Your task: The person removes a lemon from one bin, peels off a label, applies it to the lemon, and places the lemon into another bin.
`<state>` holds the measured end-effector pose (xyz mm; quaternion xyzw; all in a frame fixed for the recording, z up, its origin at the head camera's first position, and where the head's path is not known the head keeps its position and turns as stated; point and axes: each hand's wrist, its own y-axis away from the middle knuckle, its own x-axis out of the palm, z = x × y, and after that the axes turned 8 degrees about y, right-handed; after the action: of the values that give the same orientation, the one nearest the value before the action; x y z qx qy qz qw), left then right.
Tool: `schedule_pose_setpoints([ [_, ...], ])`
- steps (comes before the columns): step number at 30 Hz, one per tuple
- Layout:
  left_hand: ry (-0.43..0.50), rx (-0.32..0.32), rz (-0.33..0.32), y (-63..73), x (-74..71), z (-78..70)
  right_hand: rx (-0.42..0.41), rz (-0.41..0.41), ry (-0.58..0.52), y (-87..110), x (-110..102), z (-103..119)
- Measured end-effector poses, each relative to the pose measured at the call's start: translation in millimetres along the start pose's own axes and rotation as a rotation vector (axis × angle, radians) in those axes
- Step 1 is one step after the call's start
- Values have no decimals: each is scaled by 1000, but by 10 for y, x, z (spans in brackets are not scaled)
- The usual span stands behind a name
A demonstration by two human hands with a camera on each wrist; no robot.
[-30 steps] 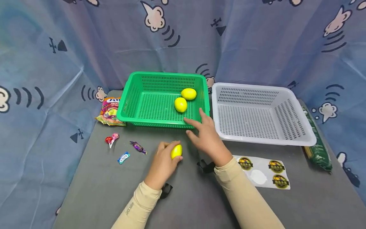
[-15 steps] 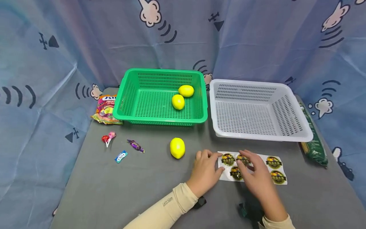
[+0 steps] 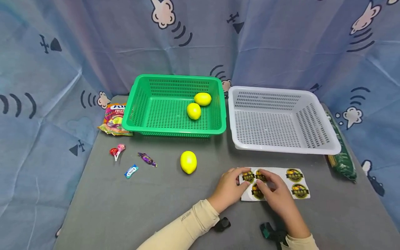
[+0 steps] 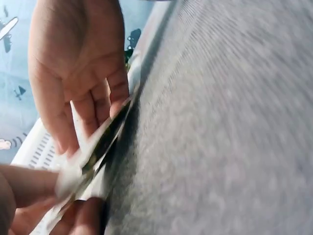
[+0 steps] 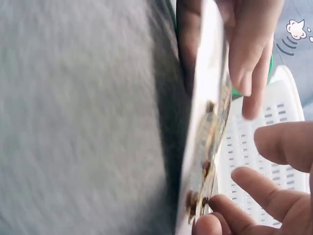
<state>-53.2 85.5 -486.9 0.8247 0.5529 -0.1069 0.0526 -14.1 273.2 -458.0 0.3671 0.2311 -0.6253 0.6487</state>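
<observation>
My left hand (image 3: 227, 189) pinches the left end of a white sheet of round stickers (image 3: 282, 172), thumb above and fingers beneath. The left wrist view shows this end of the sheet (image 4: 95, 164) raised off the cloth and blurred. My right hand (image 3: 279, 196) is over the sheet's middle, thumb and forefinger spread apart. In the right wrist view its lower fingertips (image 5: 208, 225) touch the sheet's stickered face, and part of the sheet is hidden behind this hand. A lone lemon (image 3: 188, 162) lies on the grey table, left of the sheet.
A green basket (image 3: 175, 132) holds two lemons (image 3: 198, 106). Beside it stands a white basket (image 3: 284, 149), with a green packet (image 3: 343, 161) at its right. Leftward are a candy bag (image 3: 115, 119), lollipops (image 3: 117, 151), a purple-wrapped candy (image 3: 147, 159) and a blue-wrapped candy (image 3: 131, 171).
My left hand let go of the lemon and moved right to the sticker sheet. My right hand came from the green basket to the sheet. The lemon has since shifted slightly left.
</observation>
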Motion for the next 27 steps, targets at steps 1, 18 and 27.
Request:
schedule_pose_setpoints([
  [1, 36, -5, -5, -3, 8, 9, -8, -5, 8, 3, 14, 4],
  [18, -420, 244, -100, 224, -281, -219, 232, -101, -40, 62, 24, 118],
  [27, -598, -13, -379, 363, -1197, -155, 263, -95, -89, 84, -55, 158],
])
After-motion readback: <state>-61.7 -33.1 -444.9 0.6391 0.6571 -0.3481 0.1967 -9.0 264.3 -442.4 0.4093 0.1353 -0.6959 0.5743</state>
